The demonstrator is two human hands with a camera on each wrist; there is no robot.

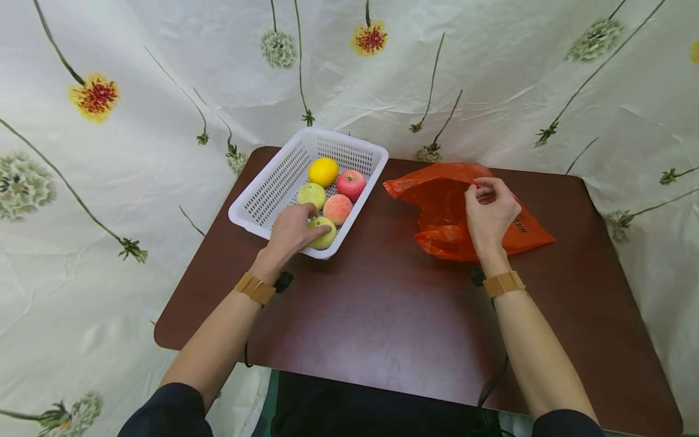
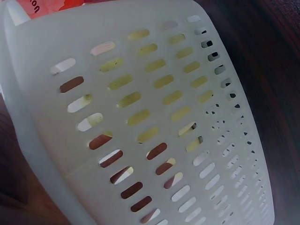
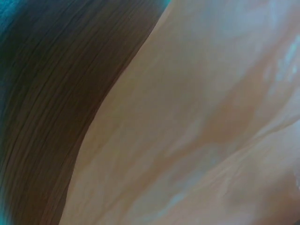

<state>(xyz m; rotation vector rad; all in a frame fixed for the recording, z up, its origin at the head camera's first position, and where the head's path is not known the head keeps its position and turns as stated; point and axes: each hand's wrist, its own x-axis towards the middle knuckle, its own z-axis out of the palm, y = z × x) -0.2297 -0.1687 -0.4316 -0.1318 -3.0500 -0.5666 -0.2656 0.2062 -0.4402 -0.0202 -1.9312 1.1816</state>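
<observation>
Left hand grips nearest green fruit in basket, table's far-left corner; probably firm, smooth: hold sides. Right hand pinches orange bag near far edge; likely light, limp: take rim.

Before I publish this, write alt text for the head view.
A person's left hand lies over a yellow-green round fruit in a white slotted plastic basket, while the right hand pinches an orange plastic bag on a dark brown table. The basket also holds a yellow fruit, a red apple, a pink peach and another yellow-green fruit.
</observation>
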